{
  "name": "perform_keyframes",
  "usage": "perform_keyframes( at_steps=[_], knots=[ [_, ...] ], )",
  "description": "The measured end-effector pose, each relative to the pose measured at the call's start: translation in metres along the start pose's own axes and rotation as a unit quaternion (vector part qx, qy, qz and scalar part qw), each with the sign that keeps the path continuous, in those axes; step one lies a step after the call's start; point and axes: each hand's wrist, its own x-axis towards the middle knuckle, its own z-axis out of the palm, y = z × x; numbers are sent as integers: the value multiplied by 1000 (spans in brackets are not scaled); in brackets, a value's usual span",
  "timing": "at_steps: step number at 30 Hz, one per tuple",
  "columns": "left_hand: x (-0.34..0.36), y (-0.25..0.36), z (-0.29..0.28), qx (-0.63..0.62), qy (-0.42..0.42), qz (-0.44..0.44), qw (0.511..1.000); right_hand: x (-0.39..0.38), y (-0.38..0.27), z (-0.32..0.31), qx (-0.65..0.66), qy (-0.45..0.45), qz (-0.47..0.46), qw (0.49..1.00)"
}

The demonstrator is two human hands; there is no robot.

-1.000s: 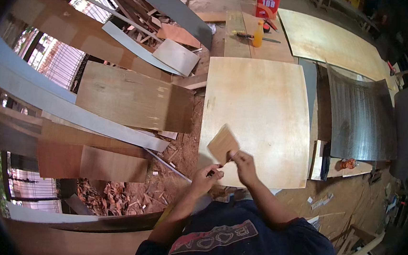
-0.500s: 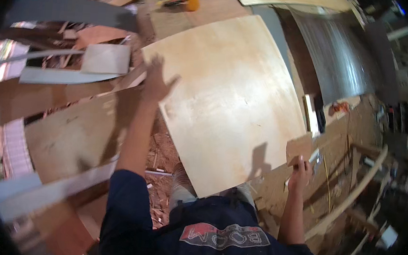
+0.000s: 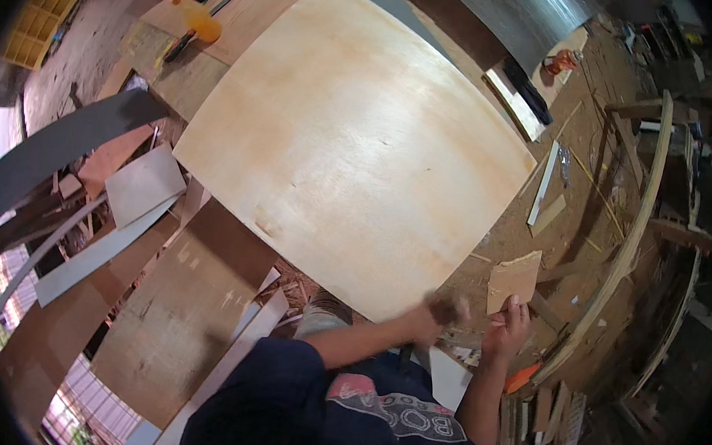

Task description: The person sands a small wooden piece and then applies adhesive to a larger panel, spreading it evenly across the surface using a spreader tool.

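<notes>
A large pale plywood sheet (image 3: 353, 147) with curved edges lies in front of me, its near corner close to my body. My right hand (image 3: 506, 331), just off the sheet's right near edge, is closed on the lower edge of a small tan rectangular piece (image 3: 513, 278). That piece has a ragged, lighter upper edge; its material is hard to tell. My left hand (image 3: 442, 315) is stretched across my front beside the near corner of the plywood sheet. Motion smears its fingers, so their pose does not show.
An orange bottle (image 3: 196, 19) and hand tools stand on a board beyond the sheet. Brown boards (image 3: 186, 314) and a curved grey strip (image 3: 55, 165) lie left. A long curved wooden strip (image 3: 621, 252) crosses the right side, near scrap wood (image 3: 541, 421).
My left hand has swung from the plywood's left edge across to its near corner. The view has turned and shifted. My right hand still holds the tan piece.
</notes>
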Motion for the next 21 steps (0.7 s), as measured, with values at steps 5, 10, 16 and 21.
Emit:
perform_keyframes(
  at_steps=[5,10,16,21],
  knots=[
    [-2,2,-34,12,121,63,991,-8,-10,12,22,11,-8,1000],
    [-146,-73,-180,174,211,-221,936,7,-3,22,73,28,-5,997],
    [-336,-176,-289,250,462,-568,634,32,15,22,95,-93,4,991],
    [-330,-191,-307,421,477,-492,594,32,17,21,114,-140,11,984]
  ],
)
